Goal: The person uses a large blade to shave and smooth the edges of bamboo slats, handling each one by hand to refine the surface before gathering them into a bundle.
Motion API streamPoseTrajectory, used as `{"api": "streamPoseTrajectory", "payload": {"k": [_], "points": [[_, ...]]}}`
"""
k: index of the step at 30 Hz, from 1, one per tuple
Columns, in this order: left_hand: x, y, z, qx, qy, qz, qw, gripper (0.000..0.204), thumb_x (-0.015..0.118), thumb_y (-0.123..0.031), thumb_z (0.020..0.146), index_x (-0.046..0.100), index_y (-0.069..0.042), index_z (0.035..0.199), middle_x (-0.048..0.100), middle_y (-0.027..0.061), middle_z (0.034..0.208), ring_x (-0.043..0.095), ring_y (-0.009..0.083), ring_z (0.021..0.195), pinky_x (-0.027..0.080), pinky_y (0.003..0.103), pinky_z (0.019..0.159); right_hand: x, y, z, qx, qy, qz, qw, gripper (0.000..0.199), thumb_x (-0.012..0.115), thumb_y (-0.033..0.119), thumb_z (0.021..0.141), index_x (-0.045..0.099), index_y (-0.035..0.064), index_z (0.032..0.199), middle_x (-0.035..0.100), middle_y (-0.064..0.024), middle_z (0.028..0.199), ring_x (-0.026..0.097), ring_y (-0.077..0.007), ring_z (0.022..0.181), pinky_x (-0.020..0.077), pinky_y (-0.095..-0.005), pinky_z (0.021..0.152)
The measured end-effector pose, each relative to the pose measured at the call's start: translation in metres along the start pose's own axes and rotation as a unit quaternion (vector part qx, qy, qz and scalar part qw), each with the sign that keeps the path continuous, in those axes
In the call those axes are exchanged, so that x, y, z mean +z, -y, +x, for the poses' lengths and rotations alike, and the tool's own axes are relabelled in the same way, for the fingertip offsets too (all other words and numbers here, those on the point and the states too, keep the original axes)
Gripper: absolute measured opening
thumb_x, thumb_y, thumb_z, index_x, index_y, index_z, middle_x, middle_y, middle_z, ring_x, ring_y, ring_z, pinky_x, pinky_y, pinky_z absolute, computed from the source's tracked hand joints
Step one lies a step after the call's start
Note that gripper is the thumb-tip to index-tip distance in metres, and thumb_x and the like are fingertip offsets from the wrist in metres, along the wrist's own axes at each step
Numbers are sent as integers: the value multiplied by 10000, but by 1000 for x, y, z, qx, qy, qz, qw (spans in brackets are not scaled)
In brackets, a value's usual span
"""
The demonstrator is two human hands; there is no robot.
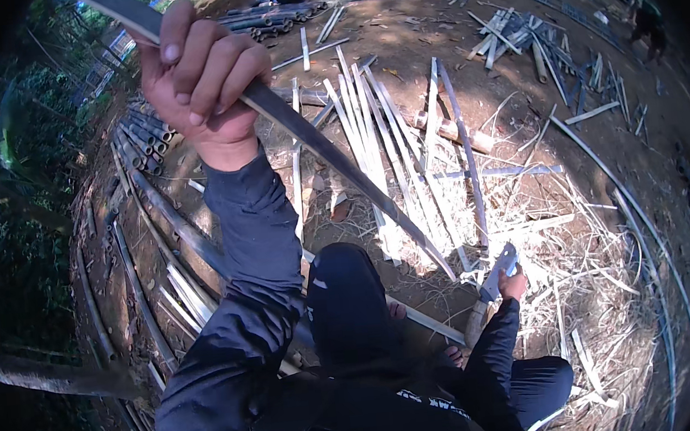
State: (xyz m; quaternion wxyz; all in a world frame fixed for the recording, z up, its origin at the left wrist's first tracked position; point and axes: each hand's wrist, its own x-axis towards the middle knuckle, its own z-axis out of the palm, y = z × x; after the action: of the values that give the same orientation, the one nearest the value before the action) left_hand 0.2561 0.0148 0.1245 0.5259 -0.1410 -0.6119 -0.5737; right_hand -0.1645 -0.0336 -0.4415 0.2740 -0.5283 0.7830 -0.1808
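My left hand (214, 75) is raised at the upper left, its fingers wrapped round a long dark bamboo strip (327, 147). The strip slants down to the right, and its thin lower end comes close to the knife. Low on the right, my right hand (513, 284) is closed on a knife with a broad grey blade (494, 272); its handle is mostly hidden by the fingers. Just under the blade a short piece of round wood (476, 323) lies by my bent legs. Whether the blade touches the wood I cannot tell.
Pale split bamboo strips (388, 146) fan out on the ground ahead. Thin shavings (588, 268) cover the ground at the right. Bamboo poles (142, 143) are stacked at the left, with more piles farther back. Other people are partly visible at the far edge.
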Motion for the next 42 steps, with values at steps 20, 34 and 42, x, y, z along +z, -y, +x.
{"api": "streamPoseTrajectory", "payload": {"k": [20, 34, 42], "points": [[17, 64, 127, -51, -325, 5, 944, 377, 323, -362, 1053, 466, -82, 844, 402, -26, 610, 420, 68, 470, 381, 258, 466, -153, 173, -214, -266, 404, 573, 661, 196, 534, 239, 1018, 547, 44, 1008, 571, -62, 641, 511, -111, 494, 424, -240, 487], [112, 285, -202, -480, -291, 53, 826, 589, 290, -521, 1039, 503, -4, 1223, 641, 121, 1001, 664, 206, 932, 509, 329, 865, -271, 255, -126, -360, 65, 582, 726, 295, 456, 129, 1035, 450, -20, 1290, 625, -63, 931, 579, -84, 629, 479, -227, 512], [154, 277, -199, -542, -313, -44, 779, 459, 284, -449, 1060, 468, -30, 1016, 502, 54, 686, 537, 162, 459, 467, 269, 461, -210, 228, -74, -205, -37, 649, 732, 176, 440, 108, 1031, 523, -42, 1072, 609, -73, 840, 527, -85, 562, 476, -250, 465]]}}
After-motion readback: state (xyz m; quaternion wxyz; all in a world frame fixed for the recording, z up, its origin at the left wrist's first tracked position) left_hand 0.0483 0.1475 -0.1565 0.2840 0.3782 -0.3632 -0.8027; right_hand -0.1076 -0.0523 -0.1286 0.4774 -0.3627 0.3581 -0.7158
